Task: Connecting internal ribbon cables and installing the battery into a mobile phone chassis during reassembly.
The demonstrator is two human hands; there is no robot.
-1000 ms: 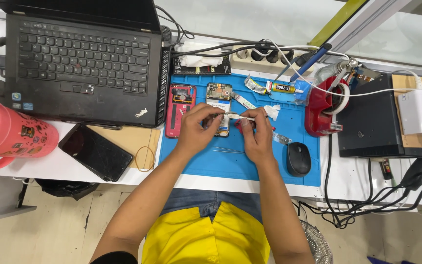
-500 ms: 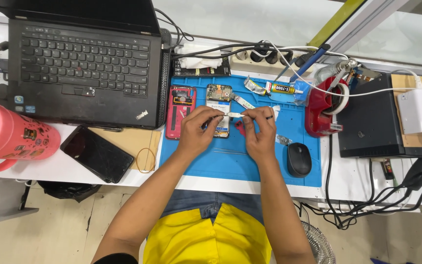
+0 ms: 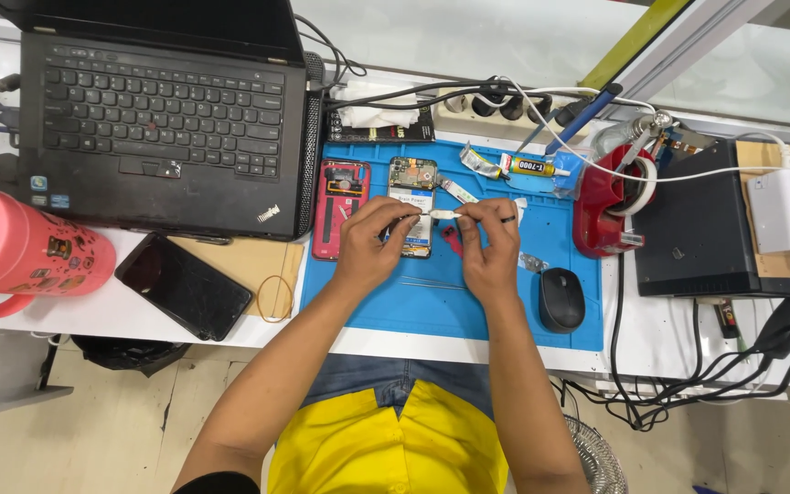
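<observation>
Blue silicone covered the middle of the bench – a work mat (image 3: 432, 293) with both hands meeting over its upper half. The left hand (image 3: 372, 242) and the right hand (image 3: 489, 242) each pinched one end of a small white strip (image 3: 443, 215), fingertips closed on it, so that it stretched level between them. It hung just above an opened phone (image 3: 411, 183), which lay face down on the mat with its battery and board showing; the left hand's fingers covered the lower part of it. Just beside that, to the left, lay a red phone shell (image 3: 340, 206).

Farther up the mat rested a small glue tube (image 3: 534, 166) and, near the right edge, a black mouse (image 3: 561, 299) – well apart from the hands. A red stand (image 3: 603, 215) stood at the mat's right border with white cable looped round it. To the left of the mat sat a black laptop (image 3: 157, 128), a dark phone (image 3: 183, 285) lying on a brown sheet, and a pink bottle (image 3: 20, 256) on its side at the bench edge.
</observation>
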